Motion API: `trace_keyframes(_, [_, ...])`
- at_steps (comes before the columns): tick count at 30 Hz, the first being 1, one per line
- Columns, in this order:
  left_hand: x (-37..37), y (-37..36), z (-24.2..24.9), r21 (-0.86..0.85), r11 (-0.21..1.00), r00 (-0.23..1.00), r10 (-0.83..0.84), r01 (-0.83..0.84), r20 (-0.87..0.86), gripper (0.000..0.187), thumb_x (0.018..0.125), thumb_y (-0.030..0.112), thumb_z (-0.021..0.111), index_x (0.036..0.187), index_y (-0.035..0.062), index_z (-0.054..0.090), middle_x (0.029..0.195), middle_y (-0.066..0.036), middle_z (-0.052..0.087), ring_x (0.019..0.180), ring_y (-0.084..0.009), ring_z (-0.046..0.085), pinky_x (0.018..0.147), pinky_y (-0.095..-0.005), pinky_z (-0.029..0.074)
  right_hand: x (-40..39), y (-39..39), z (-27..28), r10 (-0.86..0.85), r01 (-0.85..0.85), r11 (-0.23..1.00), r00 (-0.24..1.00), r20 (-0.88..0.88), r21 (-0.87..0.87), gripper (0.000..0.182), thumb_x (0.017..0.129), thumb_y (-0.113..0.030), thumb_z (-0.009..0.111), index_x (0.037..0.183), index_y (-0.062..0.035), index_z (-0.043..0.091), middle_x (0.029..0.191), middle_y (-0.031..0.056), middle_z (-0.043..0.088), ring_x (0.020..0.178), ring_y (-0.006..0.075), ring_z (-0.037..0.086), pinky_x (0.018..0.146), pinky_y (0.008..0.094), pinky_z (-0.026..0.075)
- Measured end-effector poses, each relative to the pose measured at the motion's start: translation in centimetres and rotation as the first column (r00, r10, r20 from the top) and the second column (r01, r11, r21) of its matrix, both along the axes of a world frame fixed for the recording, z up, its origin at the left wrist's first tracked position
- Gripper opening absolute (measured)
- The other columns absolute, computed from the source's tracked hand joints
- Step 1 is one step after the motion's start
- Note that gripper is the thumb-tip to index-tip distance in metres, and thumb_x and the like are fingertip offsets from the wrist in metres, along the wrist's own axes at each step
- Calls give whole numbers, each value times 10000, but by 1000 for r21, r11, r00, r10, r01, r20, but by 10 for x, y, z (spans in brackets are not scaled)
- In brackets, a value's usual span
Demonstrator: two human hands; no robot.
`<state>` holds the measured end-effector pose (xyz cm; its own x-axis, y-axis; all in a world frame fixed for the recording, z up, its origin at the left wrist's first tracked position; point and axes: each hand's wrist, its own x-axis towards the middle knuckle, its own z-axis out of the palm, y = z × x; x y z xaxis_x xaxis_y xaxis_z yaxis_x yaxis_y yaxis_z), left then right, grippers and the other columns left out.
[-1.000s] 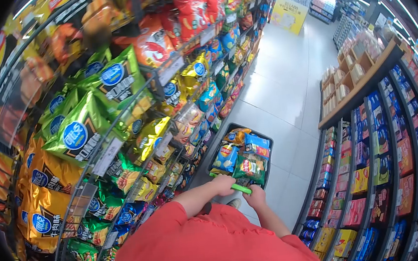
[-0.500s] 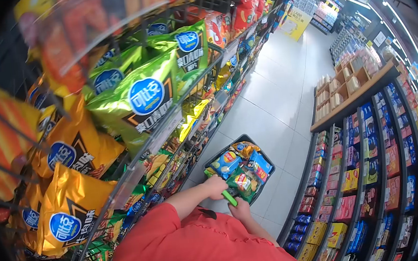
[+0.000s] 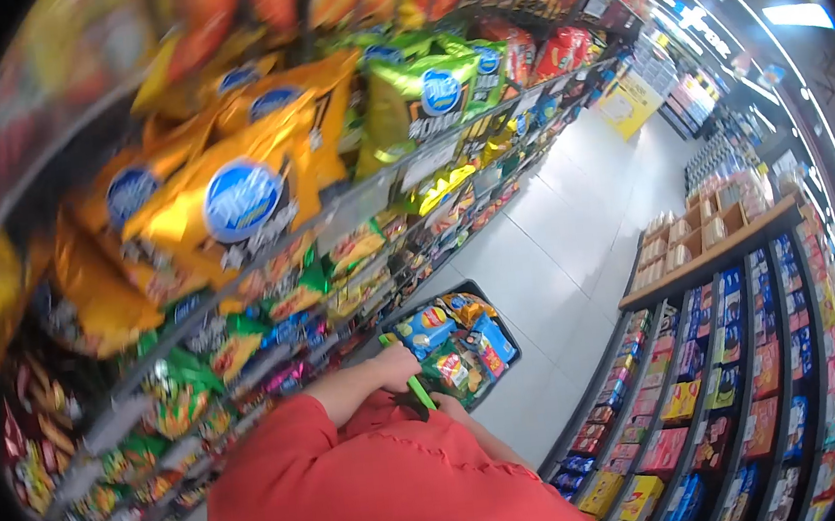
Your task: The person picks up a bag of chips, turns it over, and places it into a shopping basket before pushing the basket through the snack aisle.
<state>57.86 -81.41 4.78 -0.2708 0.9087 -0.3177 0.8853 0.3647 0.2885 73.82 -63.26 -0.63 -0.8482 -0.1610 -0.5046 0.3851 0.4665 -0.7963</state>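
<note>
My left hand is closed round the green handle bar of a dark shopping cart. At the other end of that bar is my right hand, partly hidden by the red shirt; its fingers seem wrapped on the handle, near the cart's rim. Inside the cart lie a blue snack bag, an orange bag, a green bag and a blue package.
Orange chip bags and green chip bags fill the shelf on the left. Shelves of boxed snacks line the right. A tiled aisle floor runs ahead to a yellow sign.
The view has turned and shifted along the left shelf, bringing more orange bags to the front. In the picture, the cart and both hands sit slightly further left. Both hands remain at the handle.
</note>
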Motion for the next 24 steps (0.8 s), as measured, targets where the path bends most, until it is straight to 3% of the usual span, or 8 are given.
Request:
trace_keyframes(3, [31, -17, -11, 29, 995, 995, 99, -99, -20, 241, 711, 347, 717, 850, 152, 735, 861, -97, 712, 889, -302, 685, 813, -455, 465, 32, -11, -9, -31, 40, 996, 994, -100, 85, 328, 838, -319, 755, 971, -38, 648, 805, 117, 658, 746, 180, 612, 673, 353, 487])
trace_keyframes(5, [51, -25, -18, 6, 987, 987, 160, -160, -19, 244, 726, 351, 715, 867, 152, 735, 862, -95, 713, 883, -305, 689, 808, -457, 465, 48, -18, -25, -101, 142, 983, 949, -298, 118, 343, 814, -321, 791, 964, -44, 655, 796, 116, 657, 732, 200, 613, 665, 355, 491])
trace_keyframes(6, [65, -29, -19, -2, 984, 984, 177, -177, -15, 244, 726, 351, 715, 867, 152, 735, 862, -95, 713, 883, -305, 689, 808, -457, 465, 61, -21, -30, -87, 125, 986, 952, -292, 111, 343, 814, -321, 791, 964, -44, 655, 796, 116, 657, 732, 200, 613, 665, 355, 491])
trace_keyframes(8, [90, -37, -17, 0, 968, 968, 250, -251, 26, 247, 736, 349, 711, 881, 150, 735, 868, -103, 714, 891, -310, 691, 815, -462, 467, 86, -34, -17, -270, 330, 939, 880, -391, 96, 300, 812, -267, 808, 941, -45, 651, 771, 93, 644, 715, 174, 599, 671, 338, 495])
trace_keyframes(14, [160, -64, -15, 36, 964, 963, 259, -262, 79, 287, 755, 342, 685, 910, 102, 708, 875, -149, 710, 870, -356, 691, 759, -496, 525, 148, -59, 0, -435, 477, 878, 832, -344, 45, 295, 773, -210, 820, 934, -37, 643, 798, 80, 662, 728, 168, 614, 681, 338, 509])
trace_keyframes(19, [195, -93, -10, -35, 974, 952, 226, -224, 209, 300, 768, 331, 662, 921, 75, 695, 861, -168, 706, 840, -373, 694, 746, -504, 544, 186, -81, 3, -401, 424, 905, 878, -262, 34, 357, 734, -234, 845, 949, -35, 643, 823, 96, 678, 761, 190, 650, 719, 338, 536])
trace_keyframes(24, [222, -123, -17, -17, 989, 960, 148, -148, 237, 342, 775, 347, 691, 947, 51, 685, 873, -186, 704, 862, -373, 696, 755, -501, 544, 223, -111, -6, -390, 431, 901, 857, -336, 53, 358, 721, -241, 846, 944, -35, 656, 840, 111, 691, 772, 229, 669, 722, 357, 541])
